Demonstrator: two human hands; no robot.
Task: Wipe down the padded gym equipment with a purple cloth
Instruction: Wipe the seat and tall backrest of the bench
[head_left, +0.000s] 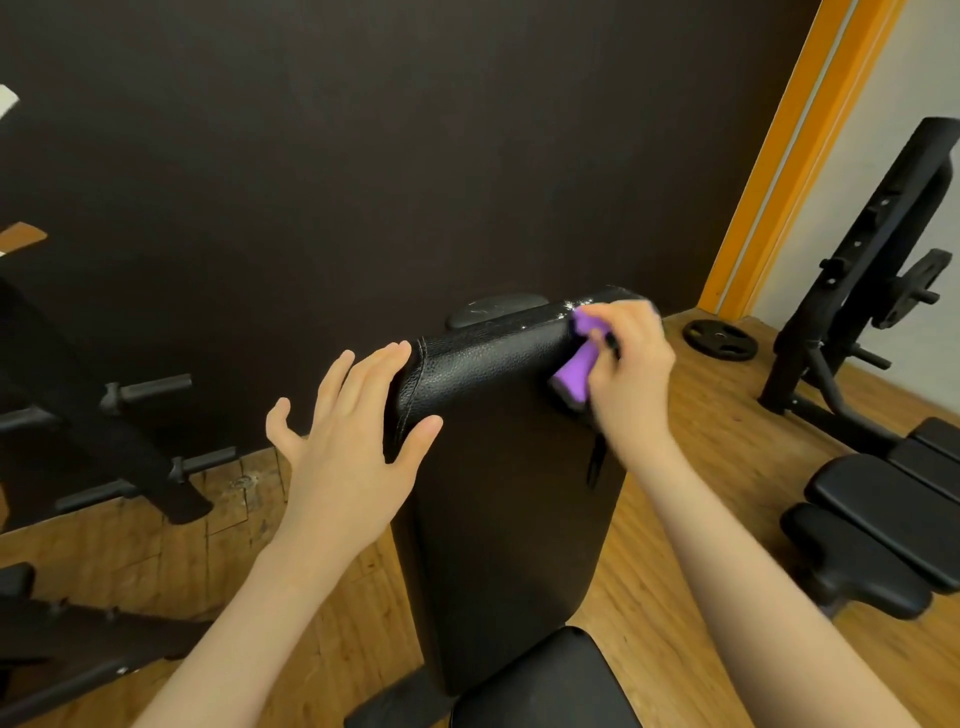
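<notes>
The right hand (626, 364) grips a bunched purple cloth (574, 364) against the far right corner of the black padded backrest (498, 467), where the top edge shows pale specks, possibly moisture, though motion blur makes that hard to judge. The left hand (353, 436) lies flat with straight fingers over the pad's far left corner, thumb on its near face. A second padded bench (883, 525) stands to the right on the wooden floor (701, 467), with a weight plate (719, 340) lying farther back near the dark wall (363, 156).
</notes>
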